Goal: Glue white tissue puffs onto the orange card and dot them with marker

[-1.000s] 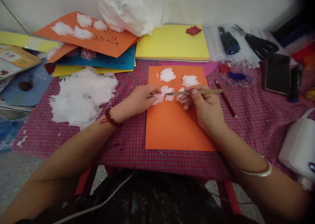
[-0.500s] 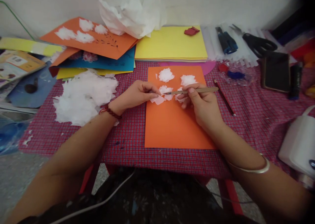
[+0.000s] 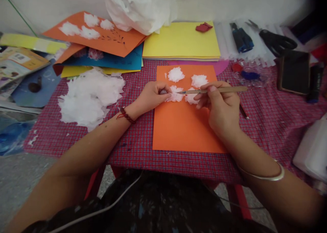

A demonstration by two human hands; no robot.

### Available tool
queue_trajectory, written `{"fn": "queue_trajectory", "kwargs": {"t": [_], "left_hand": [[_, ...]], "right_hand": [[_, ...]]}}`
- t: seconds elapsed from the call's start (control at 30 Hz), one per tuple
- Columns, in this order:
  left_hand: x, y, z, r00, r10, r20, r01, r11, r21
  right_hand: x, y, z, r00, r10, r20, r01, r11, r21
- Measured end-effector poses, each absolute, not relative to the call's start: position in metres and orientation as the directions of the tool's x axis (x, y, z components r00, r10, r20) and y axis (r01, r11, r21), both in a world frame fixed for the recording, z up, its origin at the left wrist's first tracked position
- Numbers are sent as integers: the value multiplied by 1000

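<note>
Counter (image 3: 265, 137), covered in red checked cloth, found crowded at the back and sides. White paper heap (image 3: 89, 98) noted left of the orange sheet (image 3: 189, 127); decorated orange card (image 3: 112, 40) and yellow stack (image 3: 181, 42) behind it. Scissors (image 3: 277, 42), blue-handled cutter (image 3: 241, 38) and phone (image 3: 294, 71) lie at back right. Dark red stick (image 3: 244, 111) is partly covered by the right hand (image 3: 223, 106). Four white paper flowers are borne on the sheet's upper half; the lower-right flower (image 3: 192, 96) is crossed by the brush (image 3: 224, 89).

Compared with the earlier frame, the loose flaps at the lower-left flower (image 3: 175, 93) are drawn in to a rounder outline, and the brush is shifted rightward.

Both forearms are angled inward. Brush is gripped by the right hand, tip leftward, over the lower-left flower. Left hand (image 3: 150, 96) is narrowed at that flower's edge; whether paper is pinched cannot be told.
</note>
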State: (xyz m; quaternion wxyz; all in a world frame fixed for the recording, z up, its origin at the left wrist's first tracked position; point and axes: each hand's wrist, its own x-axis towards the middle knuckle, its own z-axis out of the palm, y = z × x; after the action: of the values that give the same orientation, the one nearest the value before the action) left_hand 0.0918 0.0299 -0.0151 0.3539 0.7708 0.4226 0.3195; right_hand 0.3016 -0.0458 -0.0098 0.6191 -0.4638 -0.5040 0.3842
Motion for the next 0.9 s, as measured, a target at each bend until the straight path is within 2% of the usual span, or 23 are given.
{"fn": "queue_trajectory", "kwargs": {"t": [0.1, 0.27, 0.5, 0.8, 0.9], "left_hand": [[93, 29, -16, 436, 880, 189, 432, -389, 814], [95, 29, -16, 428, 888, 167, 403, -353, 844], [92, 32, -19, 433, 886, 169, 393, -354, 849], [86, 36, -26, 487, 854, 186, 364, -392, 845], [83, 35, -23, 511, 845, 156, 319, -355, 878]], "right_hand": [[298, -50, -6, 158, 939, 305, 16, 306, -952], [294, -52, -6, 48, 936, 349, 216, 331, -918], [298, -55, -10, -80, 890, 450, 506, 425, -751], [299, -60, -8, -323, 785, 528, 685, 579, -442], [300, -60, -7, -306, 791, 530, 667, 576, -473]]}}
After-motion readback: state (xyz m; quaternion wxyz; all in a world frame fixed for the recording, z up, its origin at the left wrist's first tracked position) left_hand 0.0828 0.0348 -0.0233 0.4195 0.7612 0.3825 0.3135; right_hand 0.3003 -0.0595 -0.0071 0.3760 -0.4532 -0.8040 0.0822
